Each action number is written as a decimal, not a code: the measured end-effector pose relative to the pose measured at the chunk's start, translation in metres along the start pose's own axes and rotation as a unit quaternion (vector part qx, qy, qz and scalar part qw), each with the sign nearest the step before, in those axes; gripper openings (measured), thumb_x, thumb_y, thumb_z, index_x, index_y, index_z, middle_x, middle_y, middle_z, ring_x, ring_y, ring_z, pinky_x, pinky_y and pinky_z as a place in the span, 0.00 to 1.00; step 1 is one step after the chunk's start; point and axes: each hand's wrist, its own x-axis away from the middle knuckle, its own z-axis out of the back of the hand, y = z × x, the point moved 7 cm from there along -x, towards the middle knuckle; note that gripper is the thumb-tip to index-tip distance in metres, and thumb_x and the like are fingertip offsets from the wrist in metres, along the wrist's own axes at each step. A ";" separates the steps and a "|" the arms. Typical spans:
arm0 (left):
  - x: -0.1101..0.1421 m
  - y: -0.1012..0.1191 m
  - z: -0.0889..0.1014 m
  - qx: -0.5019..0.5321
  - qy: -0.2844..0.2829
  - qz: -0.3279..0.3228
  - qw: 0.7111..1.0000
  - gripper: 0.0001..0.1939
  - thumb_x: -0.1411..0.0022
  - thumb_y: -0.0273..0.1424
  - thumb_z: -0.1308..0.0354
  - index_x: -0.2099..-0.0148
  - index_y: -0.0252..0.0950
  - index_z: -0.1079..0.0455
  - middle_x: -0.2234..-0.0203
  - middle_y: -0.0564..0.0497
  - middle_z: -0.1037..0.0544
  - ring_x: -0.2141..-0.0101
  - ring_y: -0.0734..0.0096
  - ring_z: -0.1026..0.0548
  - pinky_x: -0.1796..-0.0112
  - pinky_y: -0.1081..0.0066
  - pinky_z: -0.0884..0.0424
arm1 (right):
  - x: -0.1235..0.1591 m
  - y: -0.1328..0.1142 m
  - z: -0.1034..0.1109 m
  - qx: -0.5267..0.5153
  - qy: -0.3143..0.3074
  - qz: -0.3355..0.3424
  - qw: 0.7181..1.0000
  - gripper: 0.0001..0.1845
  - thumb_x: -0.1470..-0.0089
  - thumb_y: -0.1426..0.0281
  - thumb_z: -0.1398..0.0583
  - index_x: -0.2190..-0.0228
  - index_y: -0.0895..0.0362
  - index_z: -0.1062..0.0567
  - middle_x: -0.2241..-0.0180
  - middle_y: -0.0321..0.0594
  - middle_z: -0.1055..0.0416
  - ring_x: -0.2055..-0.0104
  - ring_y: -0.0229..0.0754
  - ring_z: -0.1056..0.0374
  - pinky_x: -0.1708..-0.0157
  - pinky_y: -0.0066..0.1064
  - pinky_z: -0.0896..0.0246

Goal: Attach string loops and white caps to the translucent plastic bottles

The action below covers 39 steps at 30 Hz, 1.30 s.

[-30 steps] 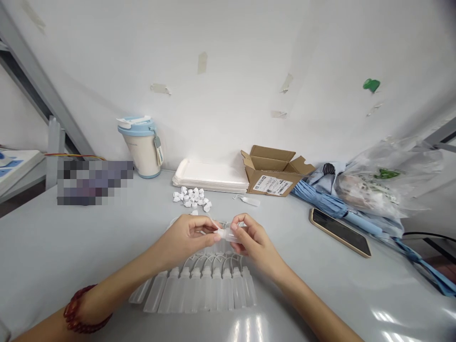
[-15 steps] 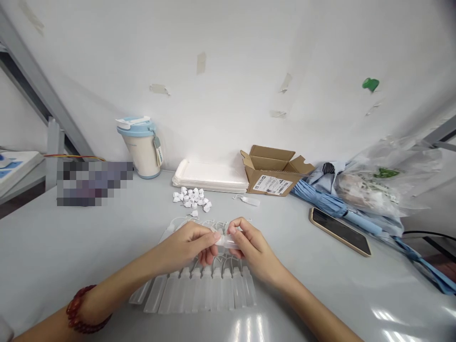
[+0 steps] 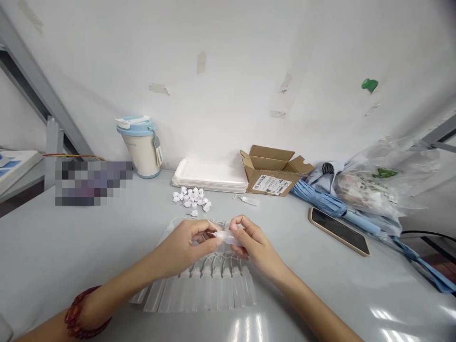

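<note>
My right hand [image 3: 251,242] grips a small translucent squeeze bottle [image 3: 231,237] between thumb and fingers, its pointed nozzle [image 3: 218,234] aimed left. Around that nozzle, my left hand [image 3: 190,242] has its thumb and index finger apart; whether they touch it I cannot tell. Below the hands lies a row of clear squeeze bottles [image 3: 199,292] with looped straps at their necks. More bottles are partly hidden behind my left hand. Just beyond sits a pile of small white nozzle caps [image 3: 192,195], with one loose cap [image 3: 193,213] nearer me.
A single small bottle [image 3: 250,201] lies before a cardboard box [image 3: 272,183]. White stacked trays [image 3: 213,175] and a tumbler [image 3: 140,149] stand by the wall. To the right are a phone [image 3: 338,230], a blue folded umbrella [image 3: 327,202] and a plastic bag [image 3: 377,185].
My left thumb and index finger have parted from their pinch at the bottle's neck, and the nozzle now shows between them. My right hand keeps the bottle in nearly the same place.
</note>
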 end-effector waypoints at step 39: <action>-0.004 -0.012 -0.011 0.142 -0.075 0.092 0.983 0.25 0.38 0.48 0.52 0.71 0.31 0.30 0.83 0.54 0.29 0.83 0.77 0.33 0.77 0.74 0.36 | 0.003 -0.010 0.008 -0.005 0.011 0.078 0.997 0.14 0.48 0.60 0.40 0.66 0.58 0.32 0.81 0.32 0.34 0.79 0.33 0.42 0.77 0.26 0.45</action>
